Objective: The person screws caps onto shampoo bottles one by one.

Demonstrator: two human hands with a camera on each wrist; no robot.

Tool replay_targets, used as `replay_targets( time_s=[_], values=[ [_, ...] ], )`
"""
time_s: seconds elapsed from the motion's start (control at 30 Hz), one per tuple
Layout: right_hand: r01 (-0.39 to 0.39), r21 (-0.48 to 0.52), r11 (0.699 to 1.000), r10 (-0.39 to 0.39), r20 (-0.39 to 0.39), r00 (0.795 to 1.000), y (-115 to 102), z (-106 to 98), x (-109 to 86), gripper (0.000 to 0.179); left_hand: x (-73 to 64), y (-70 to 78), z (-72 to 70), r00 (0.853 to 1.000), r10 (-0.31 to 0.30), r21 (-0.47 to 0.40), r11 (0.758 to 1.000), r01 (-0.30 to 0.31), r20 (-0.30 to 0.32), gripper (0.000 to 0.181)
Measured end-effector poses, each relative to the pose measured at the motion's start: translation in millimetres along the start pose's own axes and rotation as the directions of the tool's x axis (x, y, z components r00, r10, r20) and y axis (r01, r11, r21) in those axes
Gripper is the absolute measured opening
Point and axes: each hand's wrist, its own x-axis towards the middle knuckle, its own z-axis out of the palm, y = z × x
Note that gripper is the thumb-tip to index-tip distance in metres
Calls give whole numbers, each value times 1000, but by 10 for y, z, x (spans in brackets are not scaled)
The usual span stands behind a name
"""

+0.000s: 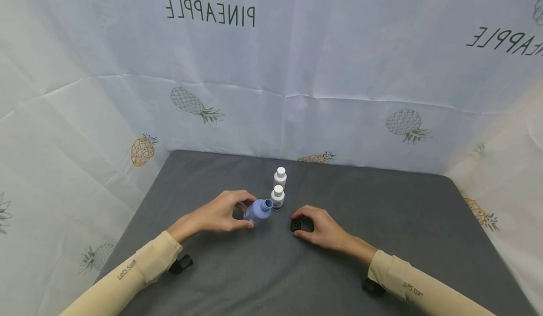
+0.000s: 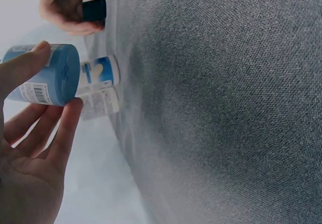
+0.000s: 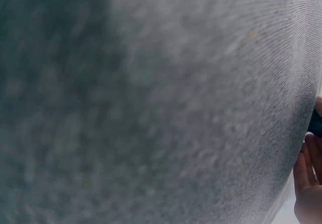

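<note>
**Blue bottle (image 1: pixel 258 209), uncapped and tilted, held beside the nearer white bottle**

Head view: your left hand (image 1: pixel 222 212) pinches the blue bottle between thumb and fingers, just left of the nearer white bottle (image 1: pixel 277 198). Its long axis slants; the open mouth points up and right. Your right hand (image 1: pixel 321 228) pinches a black cap (image 1: pixel 295 225) right of that white bottle and closer to you. To handle these two well, you'd best grip the body firmly, leave the rim free, and line the cap up with the slanted axis before they meet; a swing could knock the white bottle.

Left wrist view: the base of the blue bottle faces the counter (image 2: pixel 216 108) and seems clear of it; the mouth end runs out of frame, so judge alignment from above.

Right wrist view: only fingertips (image 3: pixel 302 171) and a sliver of cap show; you can't check the pinch here.
</note>
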Motion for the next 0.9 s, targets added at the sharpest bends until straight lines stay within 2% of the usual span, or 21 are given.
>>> replay_targets(
  time_s=[0.2, 0.37, 0.57, 0.9],
  values=[
    [-7, -18, 1000, 8, 11, 1000, -23, 1, -10, 31, -21, 26, -23, 1000, 11, -1, 1000, -12, -15, 50],
    [-39, 28, 999, 38, 15, 999, -49, -44, 4, 31, -32, 16, -12, 1000, 24, 4, 1000, -24, -15, 48],
    [-66, 105, 992, 65, 15, 998, -138, -192, 89, 34, -23, 17, 9, 1000, 28, 0, 1000, -28, -10, 46],
    [-20, 155, 988, 26, -35, 999, -265, -365, 192, 38, -4, 39, 31, 999, 34, 12, 999, -34, -3, 45]
  ],
)
